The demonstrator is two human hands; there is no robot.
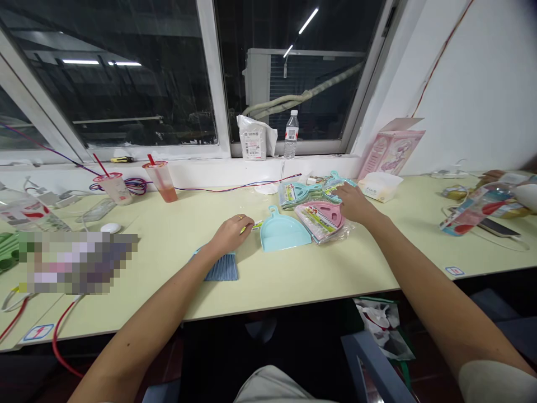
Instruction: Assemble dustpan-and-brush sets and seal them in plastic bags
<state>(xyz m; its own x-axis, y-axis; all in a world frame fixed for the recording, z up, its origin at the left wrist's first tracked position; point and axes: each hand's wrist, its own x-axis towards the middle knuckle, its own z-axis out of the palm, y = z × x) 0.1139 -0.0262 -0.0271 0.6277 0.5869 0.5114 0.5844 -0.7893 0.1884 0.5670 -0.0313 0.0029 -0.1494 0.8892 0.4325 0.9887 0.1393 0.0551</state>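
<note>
My left hand is low over the table, fingers curled and pinched at a small yellow-green label. Under that wrist lies a hand brush with blue-grey bristles; my hand hides its handle. A light blue dustpan rests flat just right of my left fingers. My right hand reaches onto a pile of bagged sets, its fingers bent over a turquoise packaged dustpan set; its fingertips are partly hidden. In front sits a pink packaged dustpan set, touching the pile.
Two drink cups with red straws stand at the back left. A water bottle and white package stand on the sill. A tissue pack and pink box are right. Another person's hand shows far right.
</note>
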